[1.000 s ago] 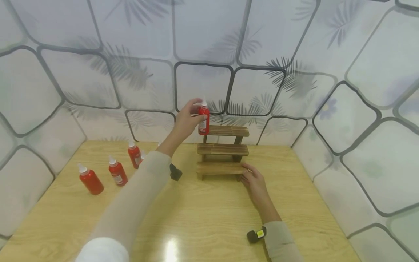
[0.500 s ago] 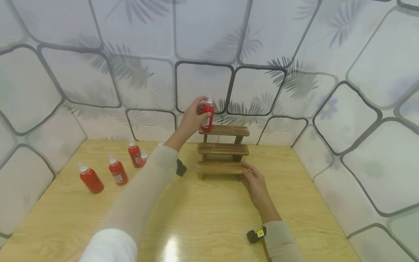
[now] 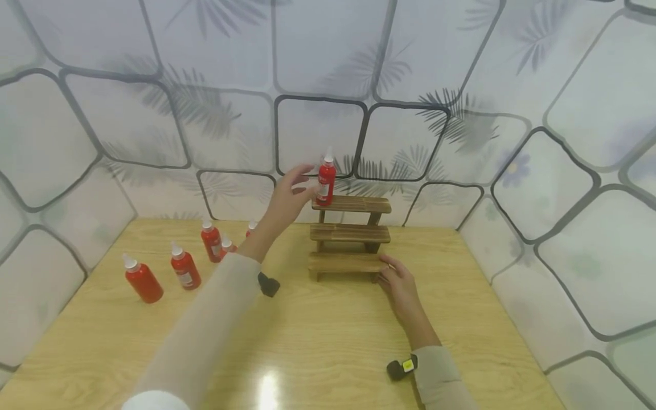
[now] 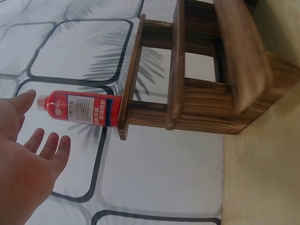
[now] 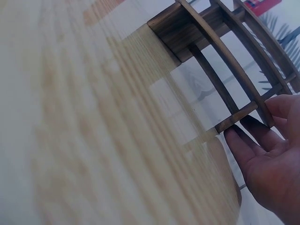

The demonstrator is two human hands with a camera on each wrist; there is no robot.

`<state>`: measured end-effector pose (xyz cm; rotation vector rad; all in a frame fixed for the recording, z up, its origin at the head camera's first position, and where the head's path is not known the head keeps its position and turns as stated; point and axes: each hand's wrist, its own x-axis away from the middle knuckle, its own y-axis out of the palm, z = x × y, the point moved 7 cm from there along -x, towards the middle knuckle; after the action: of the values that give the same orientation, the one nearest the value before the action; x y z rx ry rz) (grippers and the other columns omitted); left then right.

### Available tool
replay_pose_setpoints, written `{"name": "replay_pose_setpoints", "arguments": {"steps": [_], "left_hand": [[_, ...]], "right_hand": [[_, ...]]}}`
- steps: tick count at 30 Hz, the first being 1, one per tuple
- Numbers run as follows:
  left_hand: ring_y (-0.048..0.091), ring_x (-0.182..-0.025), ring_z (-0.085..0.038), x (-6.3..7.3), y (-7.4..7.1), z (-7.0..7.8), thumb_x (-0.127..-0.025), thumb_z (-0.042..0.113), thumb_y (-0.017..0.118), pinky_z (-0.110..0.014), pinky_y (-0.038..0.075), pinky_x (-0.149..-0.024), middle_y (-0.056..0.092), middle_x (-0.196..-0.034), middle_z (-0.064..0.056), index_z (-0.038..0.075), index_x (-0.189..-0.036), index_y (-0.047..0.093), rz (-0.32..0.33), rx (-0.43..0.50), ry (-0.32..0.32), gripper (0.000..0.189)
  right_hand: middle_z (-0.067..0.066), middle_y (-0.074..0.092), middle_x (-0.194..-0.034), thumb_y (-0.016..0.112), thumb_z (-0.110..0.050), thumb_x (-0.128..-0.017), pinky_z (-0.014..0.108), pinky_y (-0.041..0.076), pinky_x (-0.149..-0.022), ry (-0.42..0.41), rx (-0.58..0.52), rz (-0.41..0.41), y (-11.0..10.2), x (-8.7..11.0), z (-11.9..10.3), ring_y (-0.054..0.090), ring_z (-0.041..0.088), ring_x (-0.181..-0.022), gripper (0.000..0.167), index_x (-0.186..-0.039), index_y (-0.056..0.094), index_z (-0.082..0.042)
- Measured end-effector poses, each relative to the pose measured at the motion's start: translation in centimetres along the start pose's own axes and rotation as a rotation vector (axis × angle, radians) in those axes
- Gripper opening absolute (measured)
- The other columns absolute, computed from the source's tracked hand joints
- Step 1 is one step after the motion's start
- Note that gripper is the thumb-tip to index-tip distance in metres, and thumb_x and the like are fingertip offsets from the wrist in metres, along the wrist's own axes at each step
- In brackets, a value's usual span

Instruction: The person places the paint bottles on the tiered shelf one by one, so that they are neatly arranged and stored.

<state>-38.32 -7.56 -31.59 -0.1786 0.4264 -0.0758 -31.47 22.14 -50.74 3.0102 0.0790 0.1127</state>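
Observation:
A red squeeze bottle with a white pointed cap stands upright on the left end of the top step of a three-step wooden display stand. Just left of the bottle is my left hand, its fingers spread and apart from it. In the left wrist view, a gap shows between that hand and the bottle, whose printed label faces the camera. My right hand holds the right end of the lowest step. The right wrist view has the thumb and fingers of this hand about the step's end and leg.
Several more red bottles stand at the left of the wooden table, among them a front one and a neighbour. Others are partly behind my left forearm. A patterned wall covering rises close behind the stand.
My left hand brought the bottle rightward and down onto the top step, let it go, then drew back left. The right hand stayed at the lowest step.

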Motion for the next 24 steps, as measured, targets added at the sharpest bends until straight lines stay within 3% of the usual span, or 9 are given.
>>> {"name": "replay_pose_setpoints", "arguments": {"steps": [8,12,18,22,24], "left_hand": [[0.052,-0.131,-0.031,6.2,-2.6,-1.1,-0.095,0.015,0.071,-0.043,0.048,-0.109,0.052,-0.148,-0.009,0.012,-0.144,0.053,0.052,-0.033,-0.05,0.052],[0.058,-0.125,-0.033,8.9,-4.2,-1.2,-0.094,0.019,0.072,-0.045,0.054,-0.1,0.055,-0.144,-0.009,0.014,-0.144,0.054,0.082,-0.065,-0.074,0.053],[0.058,-0.122,-0.036,12.9,-7.0,-2.0,-0.096,0.02,0.07,-0.055,0.048,-0.104,0.06,-0.138,-0.013,0.012,-0.141,0.055,0.153,-0.199,-0.058,0.049],[0.057,-0.121,-0.036,15.0,-8.5,-2.9,-0.097,0.023,0.069,-0.045,0.054,-0.094,0.06,-0.137,-0.014,0.012,-0.141,0.056,0.193,-0.262,-0.116,0.047],[0.058,-0.119,-0.035,16.0,-9.3,-3.3,-0.097,0.023,0.069,-0.033,0.054,-0.091,0.06,-0.136,-0.014,0.012,-0.141,0.056,0.217,-0.275,-0.149,0.047]], "right_hand": [[0.014,0.037,-0.158,0.056,-0.024,-0.105,0.032,0.046,-0.11,-0.024,0.015,-0.018,-0.1,0.2,-0.2,0.047,0.034,-0.14,0.049,-0.148,0.044,-0.005],[0.015,0.038,-0.158,0.056,-0.025,-0.104,0.032,0.047,-0.109,-0.036,0.022,-0.02,-0.1,0.2,-0.2,0.047,0.034,-0.14,0.049,-0.148,0.044,-0.006],[0.014,0.038,-0.158,0.057,-0.025,-0.104,0.03,0.047,-0.109,-0.033,0.009,-0.032,0.0,0.0,0.0,0.047,0.033,-0.14,0.05,-0.148,0.044,-0.006],[0.013,0.037,-0.158,0.057,-0.026,-0.104,0.031,0.046,-0.111,-0.024,0.01,-0.031,0.1,0.1,0.0,0.046,0.033,-0.141,0.051,-0.149,0.043,-0.006],[0.014,0.036,-0.159,0.057,-0.026,-0.104,0.033,0.045,-0.112,-0.018,0.009,-0.031,0.2,0.1,0.0,0.045,0.034,-0.142,0.052,-0.15,0.042,-0.006]]}}
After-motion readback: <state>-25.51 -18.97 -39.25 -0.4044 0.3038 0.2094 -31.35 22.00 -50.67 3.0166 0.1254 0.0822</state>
